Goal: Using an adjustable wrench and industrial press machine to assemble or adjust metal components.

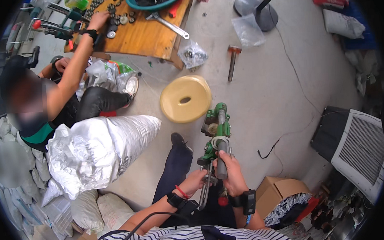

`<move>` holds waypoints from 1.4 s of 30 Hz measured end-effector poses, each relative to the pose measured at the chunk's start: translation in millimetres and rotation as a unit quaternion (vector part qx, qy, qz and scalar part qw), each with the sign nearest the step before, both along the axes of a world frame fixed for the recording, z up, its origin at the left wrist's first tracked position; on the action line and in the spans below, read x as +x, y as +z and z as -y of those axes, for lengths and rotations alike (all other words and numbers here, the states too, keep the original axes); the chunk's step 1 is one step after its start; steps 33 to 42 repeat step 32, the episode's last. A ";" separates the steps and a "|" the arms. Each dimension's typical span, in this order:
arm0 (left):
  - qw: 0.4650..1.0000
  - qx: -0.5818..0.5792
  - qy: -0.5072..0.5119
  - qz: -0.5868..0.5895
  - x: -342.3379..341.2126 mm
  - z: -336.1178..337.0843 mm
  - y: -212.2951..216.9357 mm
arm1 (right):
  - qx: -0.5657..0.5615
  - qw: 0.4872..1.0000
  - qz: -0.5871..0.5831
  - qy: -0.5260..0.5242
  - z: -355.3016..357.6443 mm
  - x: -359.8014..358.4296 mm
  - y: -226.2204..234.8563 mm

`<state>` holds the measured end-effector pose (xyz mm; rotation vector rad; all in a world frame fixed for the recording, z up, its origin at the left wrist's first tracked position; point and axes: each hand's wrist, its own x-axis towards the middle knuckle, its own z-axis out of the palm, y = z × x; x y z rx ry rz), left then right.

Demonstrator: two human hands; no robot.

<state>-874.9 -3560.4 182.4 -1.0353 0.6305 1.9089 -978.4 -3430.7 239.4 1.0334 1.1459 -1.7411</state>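
In front of my lap I hold a green metal hand-operated device (pixel 220 129) with steel levers, a pale ring and a dark grey cylindrical part. My right hand (pixel 233 174) is closed around the grey cylinder, thumb lying along it. To its left, my left hand (pixel 195 183) is closed at the steel levers on the device's lower end; the fingertips' exact hold is partly hidden. A red-tipped part (pixel 222 201) shows below the device. Just beyond it stands a yellow plastic stool (pixel 174 110) with an oval hole.
A co-worker (pixel 64 89) at left reaches over the wooden table (pixel 153 39) holding round dark parts, a teal basin (pixel 155 4) and a wrench (pixel 169 26). A large white sack (pixel 94 153) stands at left. A hammer (pixel 232 63), cardboard box (pixel 272 194) and grilled appliance (pixel 360 148) are right.
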 end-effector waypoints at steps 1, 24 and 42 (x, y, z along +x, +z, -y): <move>1.000 0.004 0.017 -0.014 -10.7 14.8 23.4 | -0.016 1.000 -0.018 0.009 17.4 -16.2 19.3; 0.902 0.050 0.361 -0.233 -325.6 259.3 128.0 | -0.281 0.879 0.043 0.383 364.0 -416.7 97.1; 0.856 0.098 0.299 -0.411 -312.3 256.1 88.7 | -0.251 0.717 -0.244 0.602 345.8 -433.9 74.0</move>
